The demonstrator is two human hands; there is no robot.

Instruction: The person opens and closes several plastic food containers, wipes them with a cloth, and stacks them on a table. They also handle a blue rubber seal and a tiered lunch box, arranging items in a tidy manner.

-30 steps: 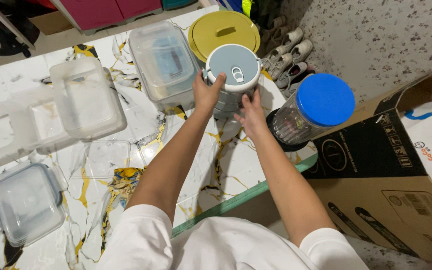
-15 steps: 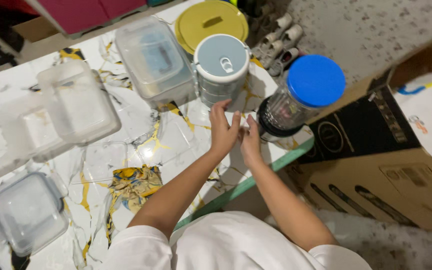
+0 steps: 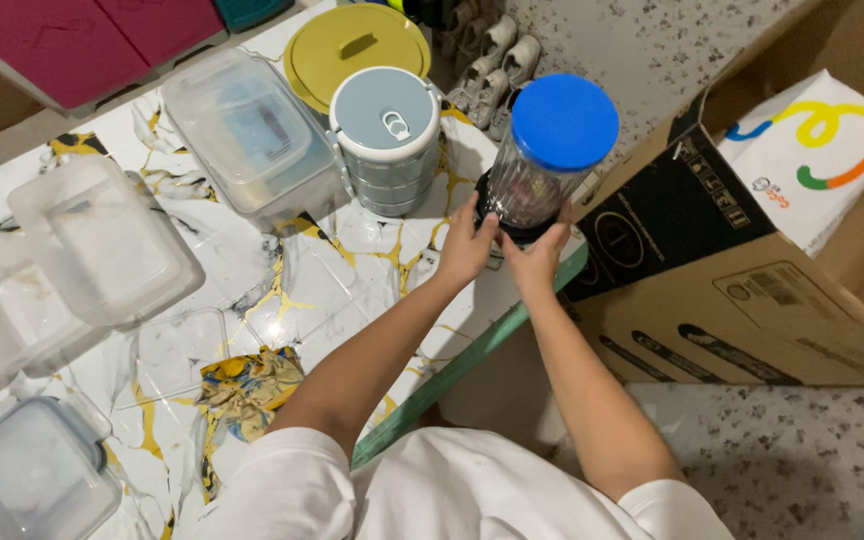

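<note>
Both hands on jar (image 3: 549,165) at table (image 3: 352,290) edge, right side. Left hand (image 3: 467,248) clasps jar's dark base from left; right hand (image 3: 536,258) grips base from front. Jar clear, upright, blue lid (image 3: 564,120) on. Grey tiffin (image 3: 388,138) just beside, yellow lid (image 3: 352,45) behind. Cardboard box (image 3: 732,290) beyond table edge.

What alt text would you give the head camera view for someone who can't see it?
Both hands, left hand and right hand, grip the base of a clear jar with a blue round lid at the marble-patterned table's edge, beside a grey-lidded stacked metal container and clear plastic boxes.
</note>
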